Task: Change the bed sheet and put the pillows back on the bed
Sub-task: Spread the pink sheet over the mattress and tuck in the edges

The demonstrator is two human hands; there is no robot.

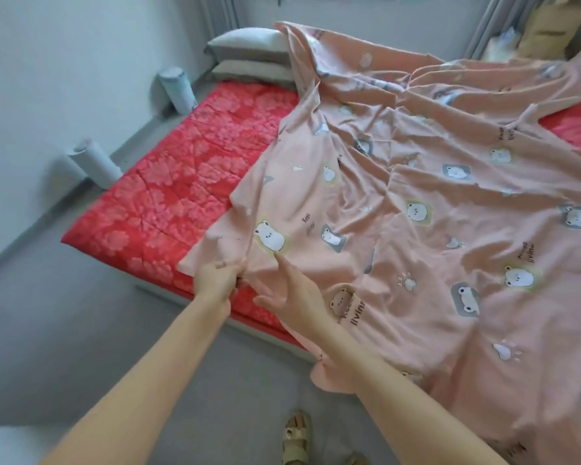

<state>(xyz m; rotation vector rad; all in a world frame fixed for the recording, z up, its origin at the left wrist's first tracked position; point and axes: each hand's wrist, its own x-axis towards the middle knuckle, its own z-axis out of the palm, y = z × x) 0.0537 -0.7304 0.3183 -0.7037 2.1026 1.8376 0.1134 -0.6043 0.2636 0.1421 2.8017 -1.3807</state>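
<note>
A peach bed sheet (416, 203) printed with bears lies crumpled over the right part of a red floral mattress (168, 182) on the floor. My left hand (217, 278) grips a bunched fold at the sheet's near left edge. Just to its right, my right hand (291, 292) hovers over the sheet with fingers spread and straight, index fingertip near a white bear print. Two grey pillows (252, 57) are stacked at the far left end of the mattress, partly covered by the sheet's far corner.
Two pale rolled cylinders (94, 162) (178, 88) lean by the white wall left of the mattress. Grey floor runs along the near side. My sandalled foot (297, 437) stands at the bottom. Curtains and cardboard boxes (547, 28) fill the far right corner.
</note>
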